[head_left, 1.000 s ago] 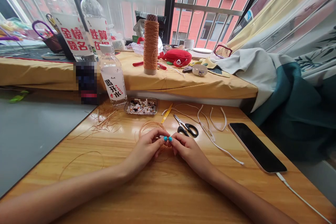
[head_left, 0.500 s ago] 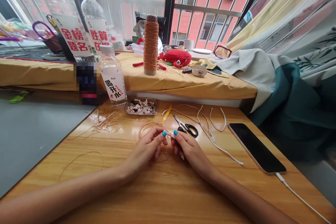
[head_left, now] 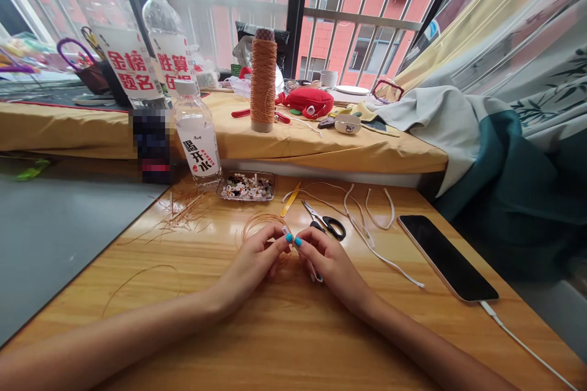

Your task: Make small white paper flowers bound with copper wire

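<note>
Here both hands, left (head_left: 257,256) and right (head_left: 328,259), pinch a bead (head_left: 288,236) mid-table (head_left: 284,330), well off its edges, tray (head_left: 246,186) holding beads

Single head-worn view, forward and down, close over wooden table (head_left: 284,330).

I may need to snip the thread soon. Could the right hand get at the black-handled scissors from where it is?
Probably yes: the black-handled scissors lie open on the wooden table just beyond the right hand, with nothing between.
</note>
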Demonstrator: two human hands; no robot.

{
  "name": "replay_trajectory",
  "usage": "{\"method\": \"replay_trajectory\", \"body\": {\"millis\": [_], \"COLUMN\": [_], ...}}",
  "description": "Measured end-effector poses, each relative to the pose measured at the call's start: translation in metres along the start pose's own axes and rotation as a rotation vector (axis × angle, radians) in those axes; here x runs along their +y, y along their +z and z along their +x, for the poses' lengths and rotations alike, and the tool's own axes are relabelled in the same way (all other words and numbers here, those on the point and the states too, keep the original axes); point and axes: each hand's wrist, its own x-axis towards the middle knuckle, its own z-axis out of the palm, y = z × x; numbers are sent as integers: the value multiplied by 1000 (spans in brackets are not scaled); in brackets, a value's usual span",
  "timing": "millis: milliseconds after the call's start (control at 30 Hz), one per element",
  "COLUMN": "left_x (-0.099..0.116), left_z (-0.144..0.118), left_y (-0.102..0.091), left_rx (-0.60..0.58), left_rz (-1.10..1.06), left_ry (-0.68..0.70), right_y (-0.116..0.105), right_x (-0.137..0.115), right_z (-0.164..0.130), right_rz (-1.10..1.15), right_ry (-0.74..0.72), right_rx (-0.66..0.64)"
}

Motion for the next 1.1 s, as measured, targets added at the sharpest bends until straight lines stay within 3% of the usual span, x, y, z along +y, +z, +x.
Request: {"method": "replay_trajectory", "body": {"millis": [667,1100], "left_x": [-2,1], "left_z": [2,1], "left_y": [-1,0], "left_rx": [11,36], "left_rz": [45,59], "left_ry": [14,5], "right_y": [-1,0], "right_x": [0,-3], "right_z": [0,0], "right_rz": [29,62], "right_ry": [0,6], "right_rx": [-45,10]}}
